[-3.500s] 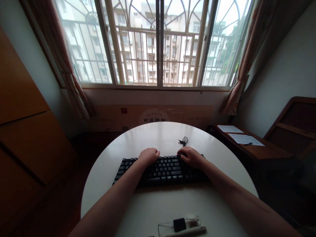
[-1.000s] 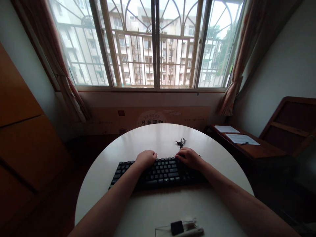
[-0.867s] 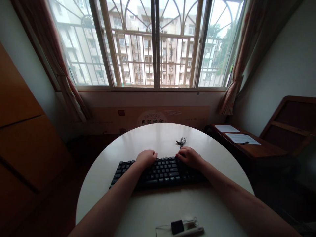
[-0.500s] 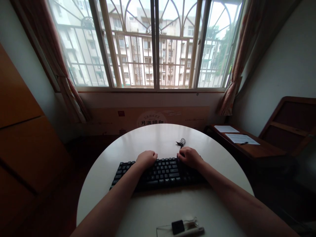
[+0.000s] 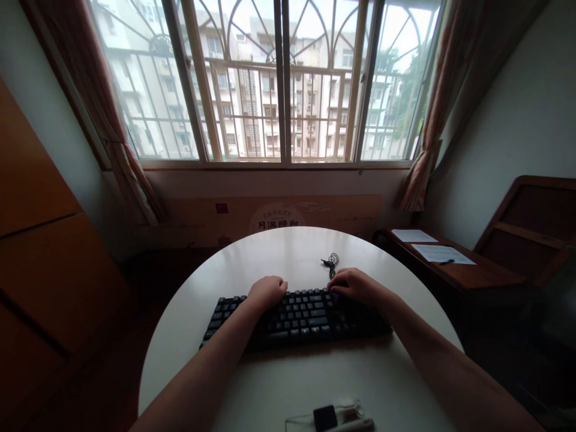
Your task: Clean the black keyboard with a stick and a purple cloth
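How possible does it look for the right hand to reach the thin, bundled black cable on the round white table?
Probably yes: the right hand is at the far edge of the long, rectangular black keyboard, the cable lies just beyond it, and nothing visible stands between hand and cable.

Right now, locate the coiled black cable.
In the head view, the cable lies right of centre on the white table, just beyond the right hand and the keyboard.
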The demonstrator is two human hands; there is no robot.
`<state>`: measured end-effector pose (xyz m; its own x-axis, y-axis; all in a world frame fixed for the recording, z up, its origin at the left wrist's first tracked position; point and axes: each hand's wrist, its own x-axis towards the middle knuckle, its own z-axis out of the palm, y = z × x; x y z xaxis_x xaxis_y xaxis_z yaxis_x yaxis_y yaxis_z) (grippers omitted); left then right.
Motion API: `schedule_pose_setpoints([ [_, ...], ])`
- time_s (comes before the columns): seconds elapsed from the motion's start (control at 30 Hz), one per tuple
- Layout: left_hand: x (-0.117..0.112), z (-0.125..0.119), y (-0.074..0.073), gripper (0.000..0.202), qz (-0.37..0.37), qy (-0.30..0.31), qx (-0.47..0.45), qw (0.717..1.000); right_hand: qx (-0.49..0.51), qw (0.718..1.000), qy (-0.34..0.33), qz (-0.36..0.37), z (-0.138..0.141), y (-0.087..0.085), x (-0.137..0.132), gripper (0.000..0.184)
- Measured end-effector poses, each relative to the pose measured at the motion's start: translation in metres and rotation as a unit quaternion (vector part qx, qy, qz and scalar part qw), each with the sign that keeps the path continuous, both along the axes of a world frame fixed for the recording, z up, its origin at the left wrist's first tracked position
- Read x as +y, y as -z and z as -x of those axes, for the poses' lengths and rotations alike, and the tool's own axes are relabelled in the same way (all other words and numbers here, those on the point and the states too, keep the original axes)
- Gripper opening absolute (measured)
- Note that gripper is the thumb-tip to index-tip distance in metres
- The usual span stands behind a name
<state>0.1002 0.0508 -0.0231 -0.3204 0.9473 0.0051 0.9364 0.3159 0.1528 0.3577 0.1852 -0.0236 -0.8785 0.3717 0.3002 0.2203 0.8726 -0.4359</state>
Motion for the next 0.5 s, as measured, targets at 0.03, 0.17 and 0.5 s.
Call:
schedule_pose_setpoints([
  [0.03, 0.000, 0.000, 0.001, 0.042, 0.001, 0.000, 0.000, 1.000, -0.005, 1.000, -0.009, 0.013, -0.004, -0.003, 0.003, 0.021],
  [0.17, 0.001, 0.002, 0.003, 0.042, 0.002, 0.001, 0.000, 1.000, -0.022, 0.998, -0.029, 0.054, -0.015, -0.008, 0.011, 0.023],
  [0.5, 0.001, 0.000, 0.002, 0.042, 0.003, -0.002, 0.005, 1.000, 0.009, 0.991, -0.011, 0.131, -0.011, 0.004, 0.016, 0.021],
])
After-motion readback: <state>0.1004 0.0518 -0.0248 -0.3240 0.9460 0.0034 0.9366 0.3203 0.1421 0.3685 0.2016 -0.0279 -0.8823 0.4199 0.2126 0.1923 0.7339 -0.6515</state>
